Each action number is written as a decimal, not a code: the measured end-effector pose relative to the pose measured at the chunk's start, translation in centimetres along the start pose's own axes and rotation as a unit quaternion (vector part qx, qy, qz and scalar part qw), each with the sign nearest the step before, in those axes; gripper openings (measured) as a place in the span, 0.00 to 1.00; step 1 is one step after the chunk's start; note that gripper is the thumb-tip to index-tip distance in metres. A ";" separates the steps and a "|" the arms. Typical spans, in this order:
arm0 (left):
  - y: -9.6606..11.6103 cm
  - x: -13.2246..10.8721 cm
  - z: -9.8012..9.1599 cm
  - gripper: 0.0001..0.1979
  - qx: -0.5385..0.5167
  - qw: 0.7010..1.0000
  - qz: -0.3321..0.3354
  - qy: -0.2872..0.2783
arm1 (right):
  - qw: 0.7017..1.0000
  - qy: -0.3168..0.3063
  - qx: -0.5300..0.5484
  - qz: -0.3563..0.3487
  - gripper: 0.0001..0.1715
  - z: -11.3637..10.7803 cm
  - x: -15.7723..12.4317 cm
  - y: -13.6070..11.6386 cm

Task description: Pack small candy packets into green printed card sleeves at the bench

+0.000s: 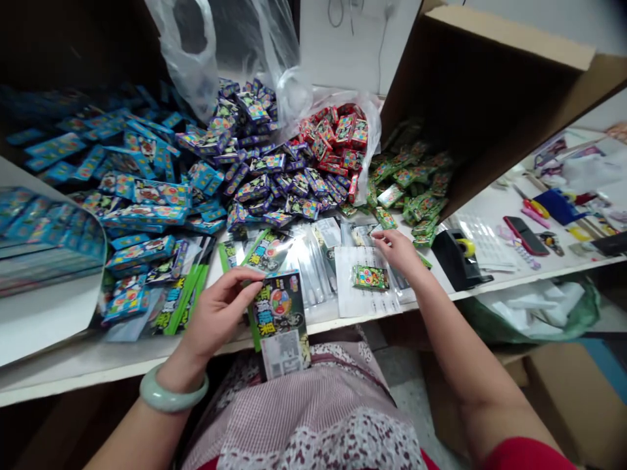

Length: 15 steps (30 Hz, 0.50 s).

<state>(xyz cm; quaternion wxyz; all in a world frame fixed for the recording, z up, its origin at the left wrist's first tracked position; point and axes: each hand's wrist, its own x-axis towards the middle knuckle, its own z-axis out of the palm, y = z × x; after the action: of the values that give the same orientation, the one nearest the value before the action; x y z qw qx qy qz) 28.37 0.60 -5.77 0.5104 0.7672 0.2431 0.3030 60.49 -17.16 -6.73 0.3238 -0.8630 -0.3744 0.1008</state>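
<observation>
My left hand [218, 315] grips a dark printed card packet [280, 324] with green edges by its upper corner, and the packet hangs over the shelf's front edge. My right hand [396, 252] pinches the upper edge of a clear plastic sleeve [365, 281]. A small green box [370, 277] lies inside that sleeve. Further clear sleeves and printed cards [313, 251] overlap beneath and between my hands. Just beyond them lie heaps of small blue [142, 196], purple [249, 176], red [333, 140] and green [406, 183] boxes.
A black tape dispenser [458, 258] stands to the right, beside a cardboard box flap [490, 98]. Further right lie a phone [526, 235] and scissors [533, 209]. White plastic bags [186, 52] hang at the back. A green bag [533, 313] sits below the shelf.
</observation>
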 end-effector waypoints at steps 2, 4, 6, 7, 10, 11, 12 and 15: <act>0.1 -0.1 0.0 0.09 0.011 1.000 -0.013 0.001 | 1.000 -0.016 -0.018 0.004 0.10 -0.2 0.9 1.9; 0.2 -0.1 0.0 0.09 0.020 0.999 -0.027 -0.004 | 0.999 -0.027 -0.027 0.006 0.08 0.2 1.1 2.7; 0.3 -0.1 -0.1 0.08 0.024 0.999 -0.032 -0.009 | 0.999 -0.032 -0.024 0.008 0.05 0.8 1.0 2.9; 0.3 -0.1 -0.1 0.08 0.024 0.999 -0.031 -0.011 | 0.999 -0.033 -0.020 0.011 0.04 1.0 0.8 2.9; 0.3 -0.1 -0.1 0.07 0.023 0.999 -0.029 -0.010 | 0.999 -0.042 0.009 0.021 0.04 1.1 0.4 3.0; 0.2 0.0 -0.1 0.07 0.021 0.999 -0.028 -0.008 | 0.998 -0.048 0.024 0.025 0.05 0.9 0.2 3.2; 0.2 0.0 0.0 0.07 0.020 0.999 -0.028 -0.007 | 0.997 -0.054 0.042 0.029 0.06 0.5 0.0 3.4; 0.1 0.0 0.2 0.07 0.007 1.000 -0.026 -0.005 | 0.991 -0.074 0.102 0.042 0.11 -1.0 -0.4 3.5</act>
<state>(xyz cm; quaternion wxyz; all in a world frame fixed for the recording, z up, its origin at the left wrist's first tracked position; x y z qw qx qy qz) 28.53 0.41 -5.70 0.5136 0.7656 0.2630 0.2843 62.68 -19.66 -8.25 0.3772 -0.8305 -0.3482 0.2162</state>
